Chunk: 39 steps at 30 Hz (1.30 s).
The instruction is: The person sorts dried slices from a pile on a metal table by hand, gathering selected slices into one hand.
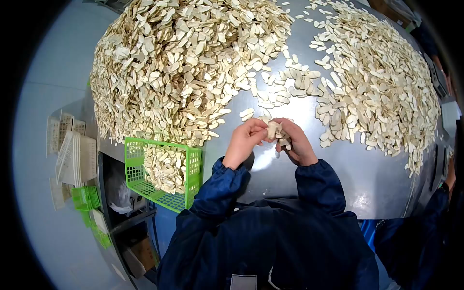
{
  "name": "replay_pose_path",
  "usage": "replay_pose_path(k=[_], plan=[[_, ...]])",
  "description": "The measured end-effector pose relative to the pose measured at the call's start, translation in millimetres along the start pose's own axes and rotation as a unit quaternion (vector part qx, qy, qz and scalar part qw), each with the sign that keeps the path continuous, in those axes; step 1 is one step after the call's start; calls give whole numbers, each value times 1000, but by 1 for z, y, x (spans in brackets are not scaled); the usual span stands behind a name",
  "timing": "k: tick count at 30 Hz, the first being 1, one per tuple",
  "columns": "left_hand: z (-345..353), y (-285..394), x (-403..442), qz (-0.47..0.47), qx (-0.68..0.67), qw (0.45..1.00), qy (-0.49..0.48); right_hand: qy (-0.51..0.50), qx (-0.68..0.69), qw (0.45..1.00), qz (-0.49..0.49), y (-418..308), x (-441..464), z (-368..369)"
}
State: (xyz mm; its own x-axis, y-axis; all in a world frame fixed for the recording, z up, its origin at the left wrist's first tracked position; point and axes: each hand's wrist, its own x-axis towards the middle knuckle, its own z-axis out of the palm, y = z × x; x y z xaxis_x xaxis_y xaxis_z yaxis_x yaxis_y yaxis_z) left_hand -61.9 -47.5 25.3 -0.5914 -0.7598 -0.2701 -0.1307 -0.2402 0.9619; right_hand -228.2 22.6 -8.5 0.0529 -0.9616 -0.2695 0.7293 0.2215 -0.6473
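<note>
Close to the near side of the metal table (270, 179), my two hands meet in front of my chest. My right hand (298, 144) is closed around a few pale, flat dried slices (273, 129). The fingertips of my left hand (244, 143) are pinched at the left edge of these slices. Some slices stick out below the right fingers; how many are held is hidden. Just beyond my hands lie a few loose slices (247, 114). The exact kind of slice cannot be made out.
A large heap of slices (169, 63) rises at the left; another pile (377, 92) spreads at the right. A green basket (193, 169) with slices stands left of my arm. White trays (79, 157) are stacked further left. Another person's sleeve (430, 217) shows at right.
</note>
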Motion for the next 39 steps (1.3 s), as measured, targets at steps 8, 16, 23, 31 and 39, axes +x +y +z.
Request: replay_pose_path(k=[8,16,23,31,39], plan=[[-70,-16,21,86,296,921,238,-8,-8,994,107,4,0,-4],[-42,-13,30,97,450,877,139,139,-16,990,-16,4,1,-4],[-50,-27,17,70,392,903,161,204,80,963,-158,-23,-4,-31],[-61,-32,6,-76,84,978,176,-20,4,998,57,-10,-11,-8],[-45,-25,-6,136,449,835,289,-65,-57,989,124,2,-12,9]])
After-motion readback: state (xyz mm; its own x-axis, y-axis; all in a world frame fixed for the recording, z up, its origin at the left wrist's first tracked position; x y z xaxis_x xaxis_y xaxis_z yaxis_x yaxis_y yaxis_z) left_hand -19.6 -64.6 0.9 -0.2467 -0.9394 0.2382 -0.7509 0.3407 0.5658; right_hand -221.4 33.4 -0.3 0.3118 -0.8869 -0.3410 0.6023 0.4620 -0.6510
